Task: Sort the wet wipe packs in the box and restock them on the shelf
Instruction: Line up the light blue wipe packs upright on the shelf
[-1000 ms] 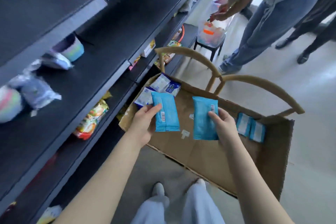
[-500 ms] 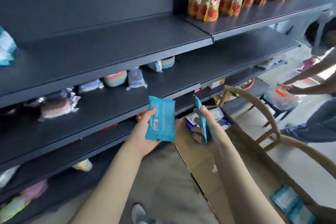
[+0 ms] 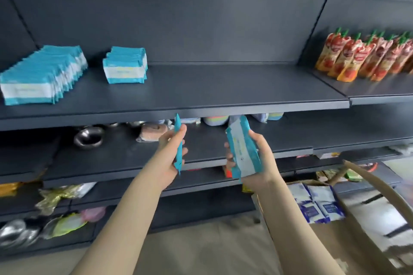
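My left hand (image 3: 171, 154) grips a teal wet wipe pack (image 3: 178, 140) edge-on, upright, just below the upper shelf's front lip. My right hand (image 3: 257, 163) holds a second teal and white wipe pack (image 3: 242, 152), tilted with its face showing. On the dark upper shelf (image 3: 223, 89) stand a long row of matching packs (image 3: 42, 78) at the far left and a shorter stack (image 3: 125, 66) beside it. The cardboard box (image 3: 321, 243) sits at the lower right with blue and white packs (image 3: 317, 203) inside.
Red and orange spouted pouches (image 3: 366, 58) line the upper shelf's right section. Lower shelves hold metal bowls (image 3: 89, 138), wrapped sponges (image 3: 154, 133) and snack bags (image 3: 62, 194). A wooden chair back (image 3: 377, 190) curves over the box. Beige floor lies below.
Both hands lifted the two packs out of the box and up toward the upper shelf. My view swung from the box to face the shelving, bringing the stocked rows into sight.
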{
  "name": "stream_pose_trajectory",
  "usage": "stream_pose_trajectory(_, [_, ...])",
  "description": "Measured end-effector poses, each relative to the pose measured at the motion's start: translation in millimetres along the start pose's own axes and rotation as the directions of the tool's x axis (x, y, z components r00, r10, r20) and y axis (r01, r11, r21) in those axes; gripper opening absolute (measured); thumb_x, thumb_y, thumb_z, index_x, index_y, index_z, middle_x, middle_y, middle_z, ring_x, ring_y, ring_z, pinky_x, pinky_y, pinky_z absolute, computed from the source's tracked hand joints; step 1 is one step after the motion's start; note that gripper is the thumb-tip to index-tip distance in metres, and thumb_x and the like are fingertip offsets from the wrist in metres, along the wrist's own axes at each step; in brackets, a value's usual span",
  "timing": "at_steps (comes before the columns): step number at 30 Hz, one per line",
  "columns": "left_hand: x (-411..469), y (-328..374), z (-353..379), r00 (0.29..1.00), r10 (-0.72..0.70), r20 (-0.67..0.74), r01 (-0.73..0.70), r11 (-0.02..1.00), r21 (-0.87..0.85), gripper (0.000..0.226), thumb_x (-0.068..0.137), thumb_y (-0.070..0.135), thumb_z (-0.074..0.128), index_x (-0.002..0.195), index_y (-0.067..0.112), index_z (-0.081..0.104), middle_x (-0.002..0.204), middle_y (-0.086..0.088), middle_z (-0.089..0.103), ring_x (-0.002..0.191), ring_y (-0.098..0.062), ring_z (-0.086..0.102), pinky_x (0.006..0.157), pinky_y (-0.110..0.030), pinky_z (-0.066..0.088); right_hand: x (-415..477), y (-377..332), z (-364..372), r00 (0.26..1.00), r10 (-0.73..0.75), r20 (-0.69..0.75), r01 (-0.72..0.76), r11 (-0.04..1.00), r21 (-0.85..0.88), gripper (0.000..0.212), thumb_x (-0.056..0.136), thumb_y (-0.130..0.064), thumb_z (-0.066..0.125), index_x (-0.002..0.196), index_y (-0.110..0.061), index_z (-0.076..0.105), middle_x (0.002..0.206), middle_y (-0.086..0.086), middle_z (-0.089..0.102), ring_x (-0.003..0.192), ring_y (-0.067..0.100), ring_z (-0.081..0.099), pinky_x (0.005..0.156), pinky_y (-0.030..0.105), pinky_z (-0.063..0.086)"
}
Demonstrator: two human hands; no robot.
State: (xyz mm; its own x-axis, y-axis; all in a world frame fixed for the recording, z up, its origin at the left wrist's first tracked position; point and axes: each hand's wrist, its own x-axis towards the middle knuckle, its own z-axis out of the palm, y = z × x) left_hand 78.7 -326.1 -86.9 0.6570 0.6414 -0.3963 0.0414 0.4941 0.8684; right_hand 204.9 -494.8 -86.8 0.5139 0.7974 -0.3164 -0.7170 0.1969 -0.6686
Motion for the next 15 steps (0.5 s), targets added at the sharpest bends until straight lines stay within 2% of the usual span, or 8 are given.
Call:
stream_pose_trajectory(2, [10.5, 20.7, -35.2, 0.994, 0.082, -0.071, -0.079, 0.996, 0.046, 0.055, 0.087, 0.062, 0.056, 0.127, 0.025, 0.049, 0.117, 0.002, 0.062, 0.093, -0.013, 0.06, 0.072, -0.026, 0.044, 23.8, 13.6, 30.1, 0.996, 0.031, 0.081, -0.033, 0.999, 0.029, 0.058, 0.088, -0.049, 0.055, 0.13, -0.01, 0.059, 0.111, 0.011, 0.058, 0.081, 0.02, 0.058, 0.066, 0.027, 0.045])
stream_pose_trajectory(4, [20.7, 42.0, -72.4, 0.985, 0.122, -0.124, -0.11, 0.989, 0.098, 0.052, 0.091, 0.064, 0.049, 0.124, 0.025, 0.05, 0.114, 0.002, 0.064, 0.098, -0.014, 0.062, 0.075, -0.027, 0.046, 47.2, 28.3, 58.4, 0.988, 0.066, 0.139, -0.071, 0.997, 0.032, 0.062, 0.092, -0.052, 0.05, 0.137, -0.01, 0.055, 0.128, 0.013, 0.059, 0.101, 0.026, 0.063, 0.082, 0.034, 0.051])
stream_pose_trajectory(6, [29.3, 61.2, -107.6, 0.98, 0.131, -0.152, -0.117, 0.988, 0.095, 0.045, 0.093, 0.063, 0.048, 0.123, 0.03, 0.051, 0.111, 0.004, 0.064, 0.097, -0.012, 0.062, 0.073, -0.028, 0.046, 67.5, 43.9, 84.7, 0.979, 0.09, 0.182, -0.092, 0.996, 0.002, 0.064, 0.093, -0.053, 0.049, 0.141, -0.01, 0.052, 0.14, 0.016, 0.055, 0.122, 0.033, 0.057, 0.102, 0.046, 0.047])
stream_pose_trajectory(8, [33.8, 78.2, -137.1, 0.979, 0.127, -0.159, -0.125, 0.992, 0.025, 0.041, 0.095, 0.058, 0.049, 0.127, 0.033, 0.051, 0.109, 0.008, 0.064, 0.095, -0.008, 0.062, 0.068, -0.026, 0.046, 83.7, 58.8, 108.3, 0.979, 0.076, 0.191, -0.073, 0.997, -0.02, 0.064, 0.092, -0.05, 0.055, 0.143, -0.011, 0.049, 0.143, 0.019, 0.052, 0.133, 0.037, 0.049, 0.107, 0.054, 0.043])
stream_pose_trajectory(10, [34.9, 93.3, -160.0, 0.973, 0.097, -0.211, -0.111, 0.992, -0.057, 0.038, 0.096, 0.054, 0.05, 0.128, 0.034, 0.053, 0.105, 0.009, 0.064, 0.092, -0.007, 0.062, 0.064, -0.025, 0.045, 97.1, 70.2, 127.6, 0.989, 0.054, 0.134, -0.048, 0.998, -0.047, 0.059, 0.091, -0.042, 0.061, 0.14, -0.012, 0.051, 0.137, 0.018, 0.058, 0.127, 0.036, 0.056, 0.096, 0.052, 0.052])
stream_pose_trajectory(12, [36.1, 106.1, -177.4, 0.964, 0.055, -0.259, -0.087, 0.99, -0.115, 0.037, 0.097, 0.054, 0.05, 0.128, 0.035, 0.054, 0.104, 0.008, 0.063, 0.092, -0.009, 0.061, 0.063, -0.027, 0.045, 109.2, 76.9, 143.0, 0.998, 0.047, 0.029, -0.043, 0.99, -0.136, 0.042, 0.092, -0.036, 0.062, 0.126, -0.012, 0.061, 0.118, 0.012, 0.071, 0.103, 0.027, 0.071, 0.074, 0.039, 0.059])
stream_pose_trajectory(13, [37.9, 111.1, -185.0, 0.962, 0.048, -0.267, -0.083, 0.989, -0.121, 0.037, 0.098, 0.052, 0.048, 0.13, 0.035, 0.053, 0.107, 0.007, 0.063, 0.093, -0.01, 0.061, 0.064, -0.028, 0.045, 115.1, 78.5, 150.5, 0.999, 0.046, 0.0, -0.046, 0.982, -0.186, 0.032, 0.094, -0.034, 0.061, 0.117, -0.012, 0.065, 0.109, 0.01, 0.074, 0.092, 0.023, 0.074, 0.066, 0.033, 0.059])
stream_pose_trajectory(15, [44.5, 117.4, -199.2, 0.956, 0.074, -0.285, -0.106, 0.99, -0.098, 0.034, 0.102, 0.044, 0.046, 0.134, 0.034, 0.051, 0.112, 0.004, 0.064, 0.094, -0.012, 0.061, 0.069, -0.031, 0.048, 127.3, 80.0, 166.1, 0.999, 0.04, -0.012, -0.042, 0.964, -0.263, 0.024, 0.098, -0.031, 0.057, 0.109, -0.011, 0.066, 0.098, 0.006, 0.076, 0.081, 0.018, 0.075, 0.059, 0.027, 0.057])
